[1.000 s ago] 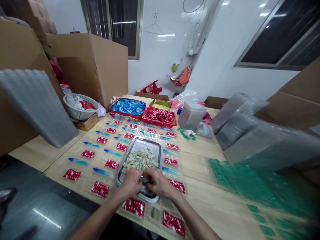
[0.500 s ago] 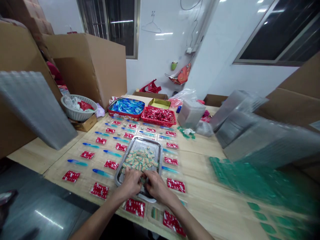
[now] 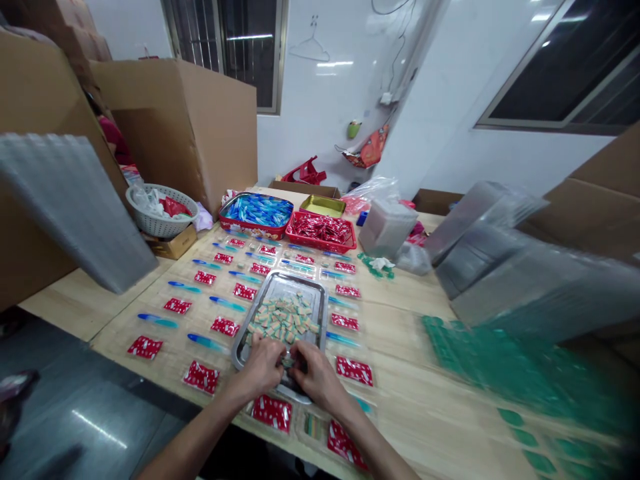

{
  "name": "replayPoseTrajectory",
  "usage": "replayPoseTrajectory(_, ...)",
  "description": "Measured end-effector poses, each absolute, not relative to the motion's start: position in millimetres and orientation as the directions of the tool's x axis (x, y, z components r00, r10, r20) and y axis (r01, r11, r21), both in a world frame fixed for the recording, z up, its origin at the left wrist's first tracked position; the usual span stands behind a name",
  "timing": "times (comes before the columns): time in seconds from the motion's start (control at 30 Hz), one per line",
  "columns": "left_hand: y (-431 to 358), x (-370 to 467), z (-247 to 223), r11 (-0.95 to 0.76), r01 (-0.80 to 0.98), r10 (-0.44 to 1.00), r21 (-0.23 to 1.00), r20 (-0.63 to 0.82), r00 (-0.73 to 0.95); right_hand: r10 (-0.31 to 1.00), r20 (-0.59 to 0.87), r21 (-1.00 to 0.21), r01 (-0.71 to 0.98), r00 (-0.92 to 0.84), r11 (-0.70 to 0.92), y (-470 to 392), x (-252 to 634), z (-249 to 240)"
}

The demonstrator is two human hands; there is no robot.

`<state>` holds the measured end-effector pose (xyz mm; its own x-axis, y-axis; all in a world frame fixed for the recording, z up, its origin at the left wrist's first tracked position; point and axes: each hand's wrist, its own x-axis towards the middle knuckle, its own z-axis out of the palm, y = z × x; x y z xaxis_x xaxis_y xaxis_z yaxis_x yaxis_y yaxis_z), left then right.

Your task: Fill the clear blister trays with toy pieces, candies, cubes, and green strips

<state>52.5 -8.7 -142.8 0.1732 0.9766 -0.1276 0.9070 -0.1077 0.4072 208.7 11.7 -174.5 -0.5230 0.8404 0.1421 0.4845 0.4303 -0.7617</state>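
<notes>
A metal tray (image 3: 321, 308) holds a heap of small beige and green striped pieces (image 3: 285, 317). Over its near end, my left hand (image 3: 265, 362) and my right hand (image 3: 311, 371) come close together, fingers bent inward. Both have their fingers closed on something small that I cannot make out. Around the tray lie clear plastic packs with red dotted packets (image 3: 201, 377) and blue pens (image 3: 207, 343). Just below the hands, one pack shows striped pieces (image 3: 313, 425) beside a red packet.
Behind the tray stand a tin of blue pens (image 3: 257, 210), a red basket (image 3: 320, 233) of red packets and a gold tin (image 3: 323, 205). Stacked clear trays (image 3: 530, 273) and green pieces (image 3: 500, 360) are at right. A grey basket (image 3: 163, 212) sits at left.
The view has shifted slightly, so the table's contents appear a little further right. Both hands stay over the tray's near end, with small finger movements.
</notes>
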Motion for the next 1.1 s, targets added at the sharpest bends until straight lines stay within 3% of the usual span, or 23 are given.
replayPoseTrajectory(0.63,-9.2,52.3,-141.2,-0.104,0.909,0.971,0.405,-0.158,0.181,0.854,0.146,-0.717,0.541,-0.499,0.439,12.8,211.9,-171.0)
replayPoseTrajectory(1.1,-10.1,52.9,-141.8,-0.099,0.903,0.972,0.419,-0.154,0.178,0.740,0.271,-0.612,0.483,-0.615,0.626,20.3,209.5,-168.0)
